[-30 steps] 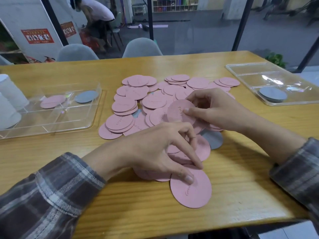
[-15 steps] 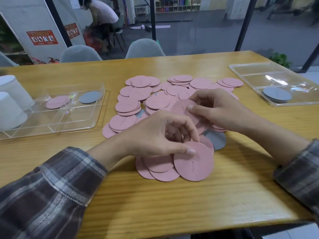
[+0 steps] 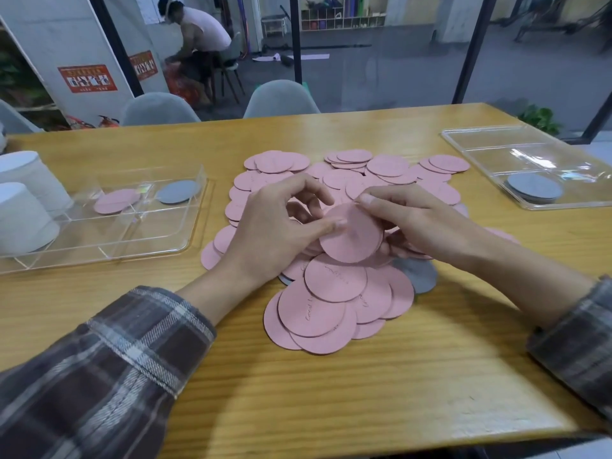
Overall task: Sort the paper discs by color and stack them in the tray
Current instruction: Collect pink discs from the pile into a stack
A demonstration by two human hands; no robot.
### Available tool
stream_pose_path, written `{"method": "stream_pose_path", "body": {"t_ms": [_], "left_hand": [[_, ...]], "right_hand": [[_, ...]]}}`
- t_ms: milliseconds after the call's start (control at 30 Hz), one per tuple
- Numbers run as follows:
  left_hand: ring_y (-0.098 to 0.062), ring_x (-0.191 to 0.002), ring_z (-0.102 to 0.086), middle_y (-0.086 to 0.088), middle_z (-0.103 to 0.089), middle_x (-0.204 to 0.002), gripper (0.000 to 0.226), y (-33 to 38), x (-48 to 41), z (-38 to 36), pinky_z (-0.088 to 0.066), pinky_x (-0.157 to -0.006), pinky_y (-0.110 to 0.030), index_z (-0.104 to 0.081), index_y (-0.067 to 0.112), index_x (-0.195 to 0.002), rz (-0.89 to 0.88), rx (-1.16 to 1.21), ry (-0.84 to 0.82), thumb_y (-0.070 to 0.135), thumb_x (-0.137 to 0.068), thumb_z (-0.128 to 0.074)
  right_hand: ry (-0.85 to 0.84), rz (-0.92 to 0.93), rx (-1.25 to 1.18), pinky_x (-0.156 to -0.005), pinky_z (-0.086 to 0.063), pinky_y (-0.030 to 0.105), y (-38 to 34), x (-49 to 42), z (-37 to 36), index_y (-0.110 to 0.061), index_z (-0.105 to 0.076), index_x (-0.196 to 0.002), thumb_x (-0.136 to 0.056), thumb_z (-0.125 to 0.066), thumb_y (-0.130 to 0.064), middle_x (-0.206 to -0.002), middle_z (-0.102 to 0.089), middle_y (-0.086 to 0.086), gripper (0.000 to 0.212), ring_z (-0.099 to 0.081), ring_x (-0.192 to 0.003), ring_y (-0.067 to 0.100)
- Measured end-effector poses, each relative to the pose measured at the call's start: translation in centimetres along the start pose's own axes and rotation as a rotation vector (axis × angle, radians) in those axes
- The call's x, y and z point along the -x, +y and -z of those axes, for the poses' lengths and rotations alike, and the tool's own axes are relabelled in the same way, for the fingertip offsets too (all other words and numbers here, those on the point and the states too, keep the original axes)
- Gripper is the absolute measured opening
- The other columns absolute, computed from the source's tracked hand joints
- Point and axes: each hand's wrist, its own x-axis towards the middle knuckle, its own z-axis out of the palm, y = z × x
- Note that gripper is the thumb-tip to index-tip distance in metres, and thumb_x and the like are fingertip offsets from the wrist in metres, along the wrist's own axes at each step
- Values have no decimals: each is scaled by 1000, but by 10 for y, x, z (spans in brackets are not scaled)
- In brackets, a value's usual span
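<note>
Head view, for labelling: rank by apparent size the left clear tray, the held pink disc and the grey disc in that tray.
Clear plastic tray
Held pink paper disc
Grey paper disc: farther off, so true size may match.

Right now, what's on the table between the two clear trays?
In the head view, a big pile of pink discs lies between the left tray and the right tray, with a grey disc peeking out.
</note>
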Motion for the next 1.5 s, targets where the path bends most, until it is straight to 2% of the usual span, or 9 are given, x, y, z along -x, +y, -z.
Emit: {"method": "stream_pose_path", "body": {"t_ms": [133, 233, 367, 533, 733, 1067, 1267, 1367, 1500], "left_hand": [[-11, -66, -64, 6, -68, -75, 28, 2, 0, 1, -50, -62, -20, -67, 15, -81, -20, -65, 41, 27, -78, -92], [-7, -60, -59, 10, -66, -68, 30, 2, 0, 5, -41, -60, -13, -68, 15, -77, 9, -192, -115, 37, -81, -88], [-4, -81, -59, 10, -66, -89, 40, -1, 1, 12, -43, -71, -15, -71, 25, -91, -99, -373, -395, 55, -72, -89], [-8, -93, -57, 11, -57, -99, 41, 0, 1, 16, -42, -75, -12, -77, 40, -108, -87, -337, -495, 57, -72, -88], [-14, -82, -59, 14, -61, -89, 26, 4, 1, 14, -42, -73, -15, -81, 30, -90, -74, -224, -481, 40, -70, -95], [-8, -84, -54, 12, -60, -89, 40, 5, 4, 13, -36, -71, -12, -76, 29, -88, -142, -332, -482, 55, -63, -95], [-9, -70, -53, 13, -61, -78, 36, 5, 2, 14, -41, -64, -16, -74, 24, -84, -65, -262, -483, 42, -64, -98], [-10, -63, -52, 13, -63, -76, 32, 6, -1, 16, -49, -54, -30, -69, 24, -86, 6, -148, -394, 28, -70, -96], [-31, -54, -63, 1, -67, -80, 24, 2, -3, 15, -51, -49, -47, -73, 23, -91, -25, -124, -193, 26, -76, -92]], "right_hand": [[-51, 57, 73, -45, -39, 17, 2, -1, -2, -5, -66, -101, -101, -58, -19, -68, -57, 0, 16, -52, -55, 12], [26, 76, 135, -44, -38, 13, 5, -2, 1, -5, -66, -100, -101, -57, -14, -62, -55, -8, 12, -50, -51, 5], [145, 91, 263, -45, -35, 10, 5, -5, 5, -10, -66, -98, -102, -55, -13, -54, -55, -21, 12, -49, -47, 1], [189, 59, 271, -43, -36, 9, 5, -5, 3, -14, -65, -98, -102, -55, -13, -52, -56, -23, 11, -52, -46, -1], [219, 49, 268, -41, -35, 9, 5, -5, 3, -16, -66, -99, -102, -56, -13, -49, -54, -23, 11, -51, -44, 0], [211, 55, 289, -41, -35, 10, 5, -5, 2, -22, -65, -93, -101, -57, -15, -51, -55, -22, 14, -50, -44, 0], [219, 50, 307, -40, -35, 11, 4, -4, 1, -21, -66, -95, -102, -56, -15, -50, -55, -21, 14, -49, -43, 1], [209, 35, 266, -36, -30, 12, 4, -4, 1, -19, -69, -102, -104, -51, -16, -48, -52, -15, 18, -45, -37, 3], [172, 46, 273, -38, -34, 11, 2, -3, -1, -17, -69, -115, -106, -47, -14, -49, -53, -17, 24, -47, -38, 3]]}}
